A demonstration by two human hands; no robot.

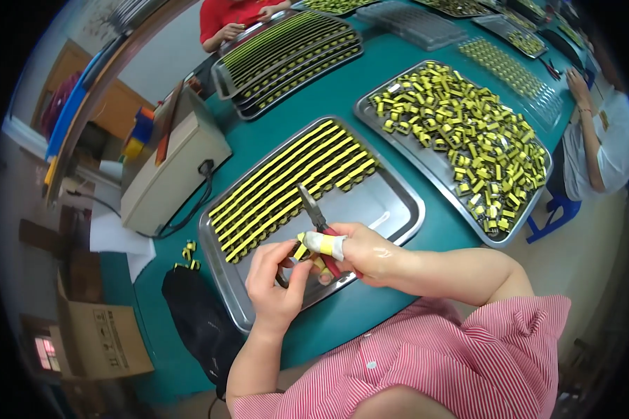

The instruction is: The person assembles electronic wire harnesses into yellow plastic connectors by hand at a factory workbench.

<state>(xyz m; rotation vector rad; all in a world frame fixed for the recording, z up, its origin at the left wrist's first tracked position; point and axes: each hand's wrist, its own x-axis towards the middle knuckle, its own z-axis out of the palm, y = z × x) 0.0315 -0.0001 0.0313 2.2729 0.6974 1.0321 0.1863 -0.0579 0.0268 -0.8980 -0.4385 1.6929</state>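
Note:
My left hand [276,283] pinches a small yellow-and-black wound component [301,251], perhaps a coil or transformer, above the near edge of a metal tray [391,213]. In my right hand [365,253] are pliers [312,208] with red handles, their metal jaws pointing away over the tray. A right-hand digit wrapped in white and yellow tape [326,244] lies against the component. Just beyond my hands, rows of similar yellow-and-black components [286,187] fill the tray's far part. The fingers hide much of the held piece and part of the plier handles.
At right, another metal tray [426,179] carries a heap of loose components [468,133]. A beige box-shaped device [178,167] with a black cable, loose pieces [189,255] and dark cloth [197,318] are at left. Stacked trays [293,66] stand farther back; two other people sit around the table.

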